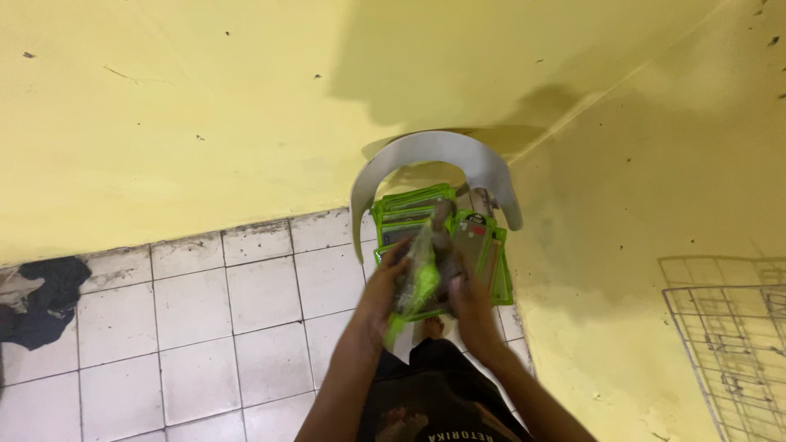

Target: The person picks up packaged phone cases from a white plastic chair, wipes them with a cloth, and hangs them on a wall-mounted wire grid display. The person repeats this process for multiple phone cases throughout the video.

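Observation:
My left hand (386, 282) and my right hand (468, 296) are together in front of me, both closed on a bundle of green-edged flat packages in clear wrap (422, 274). The bundle is blurred. Just beyond it, stacks of the same green packages (409, 209) lie on a chair seat, under a curved grey chair back (434, 147). More of the green packages (497, 262) stand to the right of my right hand.
The chair stands in a corner of yellow walls (164, 106). A white tiled floor (229, 327) spreads to the left, with a dark cloth (45, 299) on it at the far left. A wire grid rack (737, 344) leans against the right wall.

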